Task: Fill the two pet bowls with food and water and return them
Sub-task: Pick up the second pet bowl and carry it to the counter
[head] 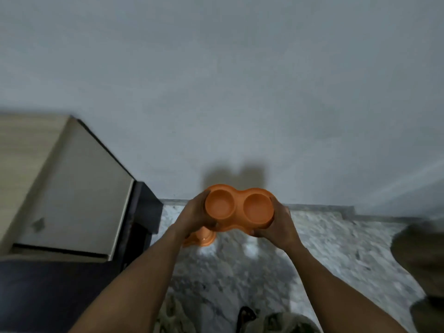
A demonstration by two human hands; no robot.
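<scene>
- While both bare arms reach forward, the orange double pet bowl (239,207) is held in the air above the speckled stone floor (324,255), close to the grey wall (240,80).
- Left hand (195,218) wraps its left end; right hand (278,224) clasps the right end.
- Both round wells look empty.
- Another orange piece (203,237) shows just below the left hand, partly hidden.
- Beige cabinet (72,188) stands at left.
</scene>
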